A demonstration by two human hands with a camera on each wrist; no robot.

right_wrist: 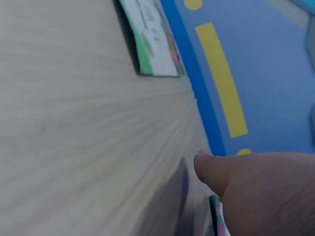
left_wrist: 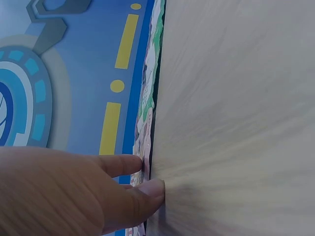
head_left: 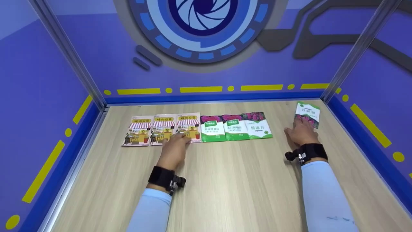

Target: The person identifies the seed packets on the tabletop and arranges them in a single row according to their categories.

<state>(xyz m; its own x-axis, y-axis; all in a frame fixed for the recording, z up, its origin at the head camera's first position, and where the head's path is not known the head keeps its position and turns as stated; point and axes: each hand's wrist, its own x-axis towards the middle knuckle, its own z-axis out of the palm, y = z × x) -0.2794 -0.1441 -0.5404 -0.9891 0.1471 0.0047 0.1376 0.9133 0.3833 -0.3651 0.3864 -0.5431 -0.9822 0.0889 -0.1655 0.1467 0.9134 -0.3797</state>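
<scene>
A row of flat packets lies across the table's far half in the head view. Three pink ones with a striped shop awning form its left part. My left hand rests its fingers at the lower edge of the third pink packet, thumb near the second. To their right are two green-and-white flower seed packets and a white one with pink blooms. Apart at the far right, my right hand touches the lower half of another flower seed packet; in the right wrist view the thumb extends and mostly hides it.
The wooden table is enclosed by purple-blue panels at the back and both sides. Metal posts stand at the back corners. Between the row and the far-right packet runs a stretch of tabletop.
</scene>
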